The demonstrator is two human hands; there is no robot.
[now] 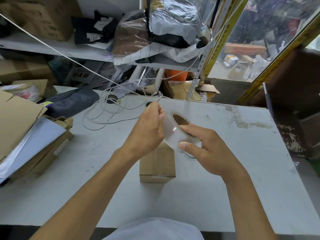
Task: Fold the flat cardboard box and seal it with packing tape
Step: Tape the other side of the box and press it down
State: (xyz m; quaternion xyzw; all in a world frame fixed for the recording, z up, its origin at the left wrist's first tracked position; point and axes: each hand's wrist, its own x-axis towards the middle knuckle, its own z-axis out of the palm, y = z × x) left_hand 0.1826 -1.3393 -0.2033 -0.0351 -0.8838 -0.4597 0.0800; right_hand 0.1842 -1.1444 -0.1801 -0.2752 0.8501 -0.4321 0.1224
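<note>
A small brown cardboard box (pixel 156 167), folded up, stands on the grey table (pixel 242 179) just below my hands, with a strip of clear tape along its near edge. Above it, my right hand (pixel 206 149) holds a roll of clear packing tape (pixel 174 130), thumb on the outer face and fingers in the core. My left hand (pixel 149 130) is at the roll's left side, fingers pinched together near the top of the roll. Whether they hold the tape's end cannot be told.
A stack of flat cardboard and padded mailers (pixel 26 135) lies at the table's left. A coiled white cord (pixel 107 110) sits behind my hands. Shelves with bags and boxes (pixel 138 37) rise at the back. A dark panel (pixel 290 118) stands at the right edge.
</note>
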